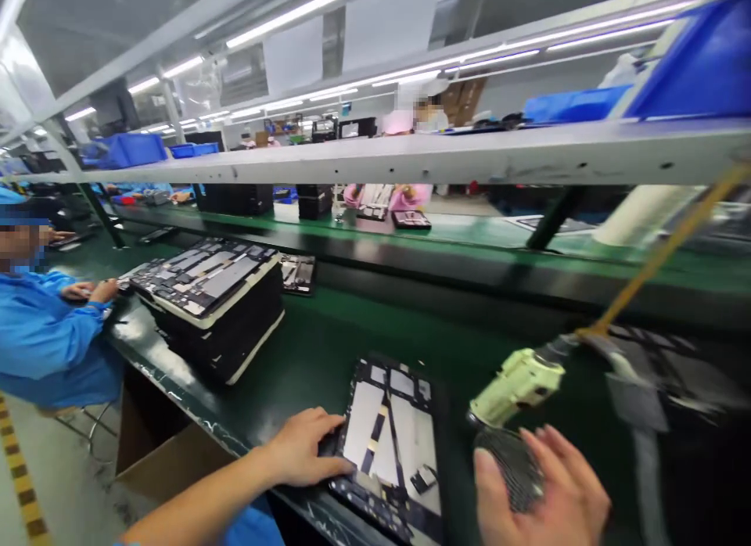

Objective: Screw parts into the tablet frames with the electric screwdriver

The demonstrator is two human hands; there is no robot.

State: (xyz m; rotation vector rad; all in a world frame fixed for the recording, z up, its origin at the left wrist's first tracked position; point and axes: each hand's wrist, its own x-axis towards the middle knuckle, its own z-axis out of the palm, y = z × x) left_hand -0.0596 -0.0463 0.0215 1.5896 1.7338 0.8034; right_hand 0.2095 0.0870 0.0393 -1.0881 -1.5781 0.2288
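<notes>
An opened tablet (419, 429) lies on the green bench, its silver inner plates, dark ribbon cables and circuit parts showing. My left hand (302, 448) rests at its left edge, thumb and index finger spread apart and touching the frame. To the right, an electric screwdriver (519, 389) with a pale yellow-green body and black ribbed grip hangs tilted from a yellow cord. Around that grip is my right hand (548, 483), thumb on one side and fingers on the other. The tool's tip is hidden. A small dark square piece (423, 479) sits on the tablet's lower right.
A tall stack of opened tablets (211, 296) stands to the left, with another tablet (298, 274) behind it. A co-worker in a blue smock (44, 335) sits at far left. A white shelf (375, 159) crosses overhead. A cardboard box (170, 460) is below the bench edge.
</notes>
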